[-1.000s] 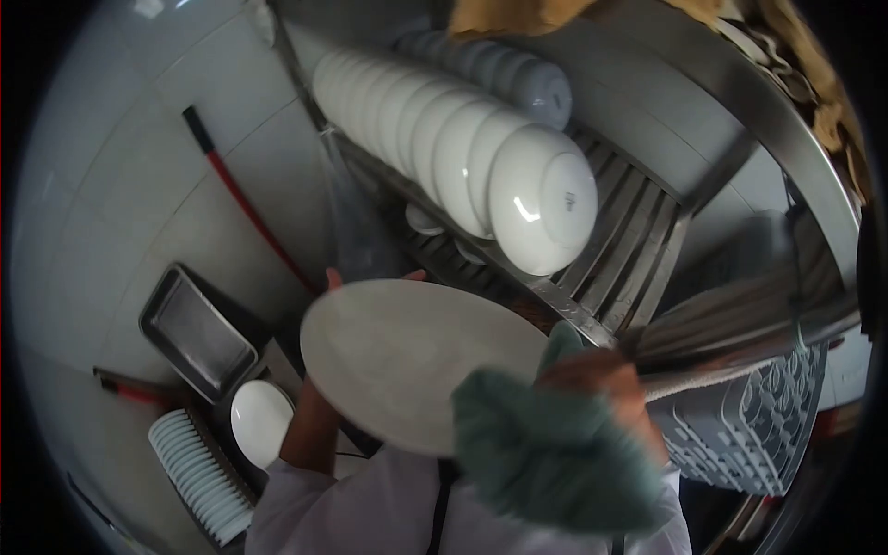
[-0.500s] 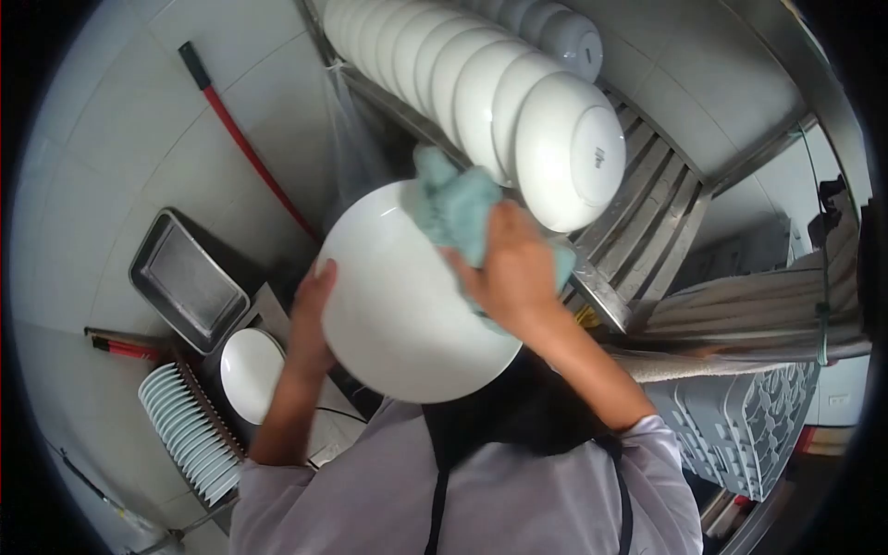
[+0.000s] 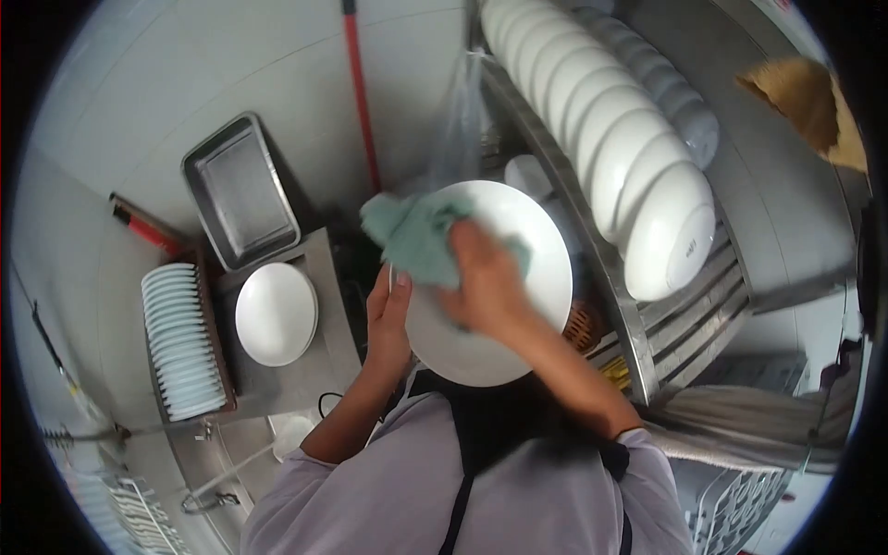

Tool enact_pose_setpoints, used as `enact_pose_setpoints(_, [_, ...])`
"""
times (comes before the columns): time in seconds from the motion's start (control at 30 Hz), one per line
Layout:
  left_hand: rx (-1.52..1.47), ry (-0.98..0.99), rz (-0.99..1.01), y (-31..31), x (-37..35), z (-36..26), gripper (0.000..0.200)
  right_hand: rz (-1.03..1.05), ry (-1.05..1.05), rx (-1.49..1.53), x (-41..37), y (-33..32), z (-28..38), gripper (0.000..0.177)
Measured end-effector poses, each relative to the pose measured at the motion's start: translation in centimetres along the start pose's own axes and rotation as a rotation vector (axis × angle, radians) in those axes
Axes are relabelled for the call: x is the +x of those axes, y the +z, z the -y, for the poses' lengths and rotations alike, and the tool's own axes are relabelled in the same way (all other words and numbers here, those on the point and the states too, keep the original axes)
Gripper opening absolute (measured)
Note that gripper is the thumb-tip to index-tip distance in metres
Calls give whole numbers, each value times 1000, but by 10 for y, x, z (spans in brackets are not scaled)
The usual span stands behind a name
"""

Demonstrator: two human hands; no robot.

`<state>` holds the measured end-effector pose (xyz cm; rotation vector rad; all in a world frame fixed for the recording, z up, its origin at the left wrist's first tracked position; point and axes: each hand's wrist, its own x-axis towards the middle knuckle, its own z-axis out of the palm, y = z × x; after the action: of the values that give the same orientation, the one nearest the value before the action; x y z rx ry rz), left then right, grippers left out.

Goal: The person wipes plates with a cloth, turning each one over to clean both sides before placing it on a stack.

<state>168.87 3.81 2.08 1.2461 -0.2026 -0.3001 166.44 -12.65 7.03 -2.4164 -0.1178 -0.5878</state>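
A large white plate (image 3: 472, 356), fairly deep, is held up in front of my chest, tilted toward me. My left hand (image 3: 390, 310) grips its left rim, thumb on the face and the other fingers behind. Bunched in my right hand (image 3: 486, 277) is a green cloth (image 3: 416, 240), pressed against the upper part of the plate's face. The right hand is slightly smeared by motion. Part of the cloth hangs past the plate's upper left rim.
A long row of white bowls (image 3: 671, 231) leans on a slatted metal rack (image 3: 703, 342) at right. On the left, a metal tray (image 3: 242, 194) rests against the wall, near stacked white plates (image 3: 276, 314) and a rack of small plates (image 3: 185, 338). A red pole (image 3: 361, 102) stands behind.
The view has turned, so the bowl rack sits farther right. My right hand has swept the cloth from the plate's right side to its upper left. The left hand keeps its grip.
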Motion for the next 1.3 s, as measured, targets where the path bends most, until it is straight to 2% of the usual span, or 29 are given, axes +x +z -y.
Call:
enact_pose_setpoints(0.07, [1,-12,-116,-17,-4,-9,45,307,-1,131,-8,-3,27,54])
enact_pose_setpoints(0.13, [1,-33,-212,-33,-9,-21,45,585,-62,182,-20,-21,20,53])
enact_pose_setpoints(0.17, [-117,-3,-243,-37,-12,-26,45,595,-61,101,-25,-30,9,54])
enact_pose_setpoints(0.2, [-112,10,-233,-41,-15,-30,46,601,-61,18,-28,-37,-3,56])
enact_pose_setpoints(0.27, [-100,23,-207,-48,-23,-36,47,410,25,-256,-15,-39,-23,60])
enact_pose_setpoints(0.33, [-86,-21,-141,-45,-27,-39,46,120,32,-349,15,-24,-19,65])
enact_pose_setpoints(0.37, [-79,-42,-107,-42,-29,-40,46,-40,-82,-266,25,-6,-18,71])
enact_pose_setpoints(0.43, [-47,-96,-129,-35,-32,-39,46,-161,-227,-135,31,37,-2,74])
enact_pose_setpoints(0.47, [-32,-121,-144,-34,-34,-38,46,-75,-221,27,26,51,11,76])
enact_pose_setpoints(0.5, [-37,-58,-174,-40,-35,-31,47,190,-69,250,18,45,34,75])
enact_pose_setpoints(0.6, [-78,70,-296,-61,-40,-18,50,663,24,634,2,27,51,74])
enact_pose_setpoints(0.67, [-148,85,-425,-60,-40,-34,57,850,-91,396,-8,15,22,67])
enact_pose_setpoints(0.73, [41,162,-507,-85,-41,-35,57,886,-21,156,-2,1,1,53])
enact_pose_setpoints(0.8, [182,234,-591,-117,-40,-28,55,650,57,-92,-3,-9,-19,51])
enact_pose_setpoints(0.87, [146,208,-665,-160,-36,-22,57,443,146,-250,-18,-3,-55,46])
enact_pose_setpoints(0.97, [11,204,-845,-235,-32,10,58,427,294,33,-37,-13,-63,42])
enact_pose_setpoints(1.1, [-76,232,-1047,-304,-32,50,52,498,351,85,-77,-3,-68,43])
enact_pose_setpoints(1.17, [-72,279,-1068,-338,-37,77,50,507,404,77,-96,3,-74,44])
enact_pose_setpoints(1.3, [-105,287,-1139,-359,-47,98,47,382,522,245,-120,3,-83,44])
